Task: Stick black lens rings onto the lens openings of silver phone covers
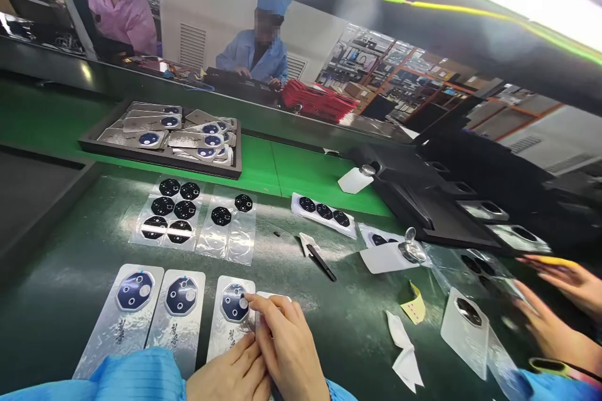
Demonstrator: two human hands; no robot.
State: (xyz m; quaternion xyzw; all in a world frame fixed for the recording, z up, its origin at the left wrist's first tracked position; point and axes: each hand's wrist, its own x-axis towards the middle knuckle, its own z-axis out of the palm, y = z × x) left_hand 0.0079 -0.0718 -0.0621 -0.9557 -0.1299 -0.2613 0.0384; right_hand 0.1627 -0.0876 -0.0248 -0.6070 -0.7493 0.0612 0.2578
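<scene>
Silvery plates wrapped in glossy film lie in a row before me, each with a dark blue octagon near its top. My right hand (289,332) rests its stretched index finger on the right edge of the blue octagon (231,304) of the third plate (219,332). My left hand (232,373) lies across the lower right part of that plate, fingers extended and touching the right hand. Another plate (275,296) is mostly covered by my right hand. Two plates, the leftmost (110,326) and its neighbour (181,338), lie to the left.
Behind are sheets of black octagonal stickers (174,207), black tweezers (322,263), and a tray (239,163) of similar plates. A pump bottle (383,258) and paper scraps (402,351) lie right. A co-worker's hands (555,319) work near another plate (465,332) at far right.
</scene>
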